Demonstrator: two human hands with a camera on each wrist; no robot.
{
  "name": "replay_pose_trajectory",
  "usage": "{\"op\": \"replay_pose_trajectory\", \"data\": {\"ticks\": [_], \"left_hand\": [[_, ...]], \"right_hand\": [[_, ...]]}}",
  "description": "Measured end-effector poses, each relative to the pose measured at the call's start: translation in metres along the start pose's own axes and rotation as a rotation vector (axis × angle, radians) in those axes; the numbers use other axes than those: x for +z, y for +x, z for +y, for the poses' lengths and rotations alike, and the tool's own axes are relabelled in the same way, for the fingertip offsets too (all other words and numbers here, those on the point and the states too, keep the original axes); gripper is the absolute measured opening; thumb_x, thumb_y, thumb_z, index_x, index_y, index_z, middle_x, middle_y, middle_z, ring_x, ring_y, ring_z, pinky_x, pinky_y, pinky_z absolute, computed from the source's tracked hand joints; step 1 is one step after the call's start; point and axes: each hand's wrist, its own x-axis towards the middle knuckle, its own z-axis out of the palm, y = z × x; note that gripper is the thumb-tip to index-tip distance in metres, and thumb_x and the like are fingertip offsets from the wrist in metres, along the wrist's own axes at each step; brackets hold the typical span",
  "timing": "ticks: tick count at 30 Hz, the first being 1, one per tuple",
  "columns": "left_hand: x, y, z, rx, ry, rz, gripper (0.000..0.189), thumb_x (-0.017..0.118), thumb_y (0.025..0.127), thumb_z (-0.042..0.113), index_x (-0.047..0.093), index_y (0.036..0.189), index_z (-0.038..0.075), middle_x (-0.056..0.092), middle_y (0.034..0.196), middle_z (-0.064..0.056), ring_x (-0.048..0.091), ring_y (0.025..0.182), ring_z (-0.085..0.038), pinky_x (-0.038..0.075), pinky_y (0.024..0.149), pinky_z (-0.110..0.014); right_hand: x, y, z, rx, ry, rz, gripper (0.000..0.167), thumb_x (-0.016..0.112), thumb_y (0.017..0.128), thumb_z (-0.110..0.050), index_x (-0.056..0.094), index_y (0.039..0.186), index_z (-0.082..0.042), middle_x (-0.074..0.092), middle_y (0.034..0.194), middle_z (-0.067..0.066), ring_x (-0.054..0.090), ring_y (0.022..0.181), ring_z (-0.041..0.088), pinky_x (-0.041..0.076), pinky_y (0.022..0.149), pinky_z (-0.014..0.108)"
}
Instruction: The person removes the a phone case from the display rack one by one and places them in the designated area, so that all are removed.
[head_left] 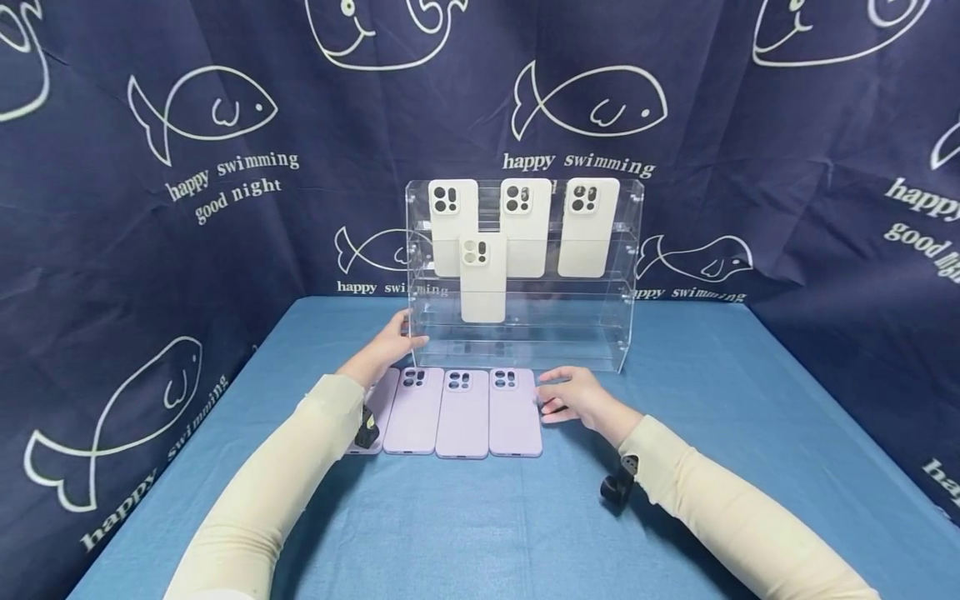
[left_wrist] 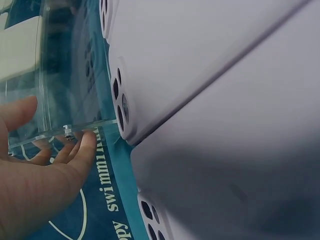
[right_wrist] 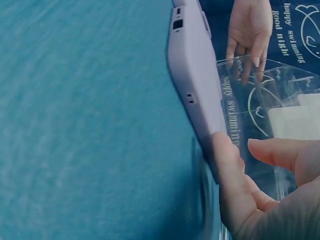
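Observation:
A clear acrylic display rack (head_left: 555, 333) with stepped tiers stands on the table. My left hand (head_left: 392, 343) grips its left side panel; in the left wrist view the thumb (left_wrist: 22, 112) lies on one side of the panel and the fingers on the other. Several lilac phone cases (head_left: 462, 417) lie side by side in front of the rack, the leftmost partly behind my left wrist. My right hand (head_left: 581, 396) is beside the rightmost lilac case (head_left: 516, 417). In the right wrist view a fingertip touches that case's edge (right_wrist: 197, 85), with the thumb held apart.
Three white phone cases, one at the left (head_left: 456, 225), one in the middle (head_left: 528, 225) and one at the right (head_left: 592, 225), stand on the upper tier. Another white case (head_left: 483, 287) stands lower, left of centre. A blue cloth (head_left: 465, 533) covers the table; a navy fish-print curtain (head_left: 420, 108) hangs behind.

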Motion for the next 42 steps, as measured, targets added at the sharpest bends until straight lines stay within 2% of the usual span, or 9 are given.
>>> {"op": "replay_pose_trajectory", "data": {"ticks": [5,9,12,15,19,23,29,37,42], "left_hand": [[0.001,0.001,0.0,0.016,-0.006,0.003,0.075,0.056,0.098,0.015,0.009,0.156,0.014,0.022,0.158,-0.018,0.027,0.144,-0.037,0.024,0.12,-0.052],[0.001,0.001,0.002,-0.006,0.01,0.013,0.076,0.057,0.097,0.017,0.009,0.156,0.015,0.021,0.159,-0.017,0.024,0.146,-0.037,0.021,0.12,-0.053],[0.001,0.0,0.003,-0.018,0.027,0.017,0.077,0.057,0.098,0.018,0.008,0.157,0.016,0.019,0.16,-0.017,0.021,0.147,-0.037,0.019,0.121,-0.054],[0.001,-0.002,0.004,-0.02,0.041,0.019,0.077,0.057,0.098,0.018,0.007,0.157,0.015,0.019,0.16,-0.017,0.02,0.147,-0.037,0.019,0.121,-0.054],[0.003,-0.003,0.004,-0.019,0.051,0.025,0.077,0.057,0.098,0.019,0.007,0.157,0.015,0.02,0.16,-0.017,0.022,0.146,-0.036,0.02,0.121,-0.053],[0.003,-0.003,0.005,-0.019,0.058,0.035,0.078,0.058,0.098,0.02,0.008,0.157,0.015,0.021,0.159,-0.017,0.024,0.145,-0.037,0.021,0.121,-0.053],[0.003,-0.004,0.006,-0.016,0.062,0.042,0.077,0.057,0.097,0.019,0.008,0.156,0.014,0.022,0.159,-0.018,0.024,0.145,-0.037,0.02,0.121,-0.053],[0.003,-0.001,0.003,-0.011,0.041,0.028,0.077,0.057,0.097,0.017,0.008,0.157,0.014,0.021,0.159,-0.019,0.023,0.145,-0.038,0.02,0.12,-0.054],[0.001,0.001,0.001,-0.002,0.037,0.024,0.078,0.058,0.096,0.017,0.009,0.156,0.014,0.022,0.158,-0.02,0.027,0.144,-0.038,0.022,0.12,-0.053]], "right_hand": [[-0.001,-0.002,-0.006,-0.017,0.001,0.0,0.043,0.062,0.091,-0.004,0.051,0.131,0.008,0.065,0.079,0.009,0.064,0.062,0.014,0.062,0.077,0.041],[-0.001,-0.003,-0.009,-0.037,-0.001,-0.007,0.043,0.062,0.091,-0.004,0.051,0.131,0.009,0.067,0.082,0.011,0.065,0.065,0.015,0.061,0.078,0.042],[-0.001,-0.008,-0.015,-0.056,-0.002,-0.009,0.045,0.063,0.09,-0.004,0.051,0.131,0.008,0.068,0.093,0.016,0.066,0.067,0.016,0.061,0.079,0.042],[-0.002,-0.012,-0.021,-0.079,-0.005,-0.012,0.047,0.063,0.09,-0.005,0.049,0.134,0.008,0.065,0.114,0.024,0.066,0.07,0.016,0.06,0.083,0.044],[-0.005,-0.014,-0.029,-0.089,-0.003,-0.004,0.05,0.064,0.091,-0.008,0.047,0.135,0.006,0.059,0.128,0.026,0.067,0.071,0.015,0.06,0.082,0.043],[-0.006,-0.015,-0.036,-0.1,0.016,-0.004,0.048,0.067,0.089,-0.009,0.05,0.132,0.005,0.066,0.117,0.019,0.066,0.07,0.015,0.061,0.079,0.041],[-0.008,-0.016,-0.045,-0.114,0.021,-0.015,0.046,0.067,0.089,-0.011,0.052,0.13,0.003,0.069,0.098,0.004,0.067,0.073,0.016,0.06,0.083,0.042],[-0.01,-0.017,-0.065,-0.128,0.018,0.01,0.042,0.065,0.092,-0.014,0.054,0.131,-0.001,0.065,0.112,0.007,0.067,0.078,0.016,0.061,0.081,0.037],[-0.011,-0.017,-0.079,-0.149,0.029,0.029,0.04,0.064,0.092,-0.014,0.055,0.13,-0.003,0.063,0.111,0.005,0.068,0.081,0.018,0.06,0.083,0.038]]}}
